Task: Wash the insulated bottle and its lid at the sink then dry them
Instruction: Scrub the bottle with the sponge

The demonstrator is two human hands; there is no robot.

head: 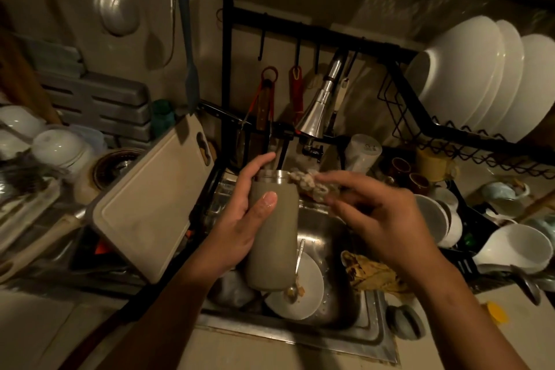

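The fingers (261, 163) of the left hand (240, 228) are curled tight round the bottle (271, 252), with the thumb pressed on its front. The bottle is held up over the middle of the sink (327, 234), above a dirty plate (310, 291). It stands almost straight up and down. Its open top points up and a little toward the far edge of the sink, below the tap (315, 111). The right hand (387, 219) pinches a soapy sponge (309, 185); this part is blurry. The sponge sits at the right side of the bottle's top rim, so I think the right hand only needs to push left to scrub it. I cannot pick out the lid.
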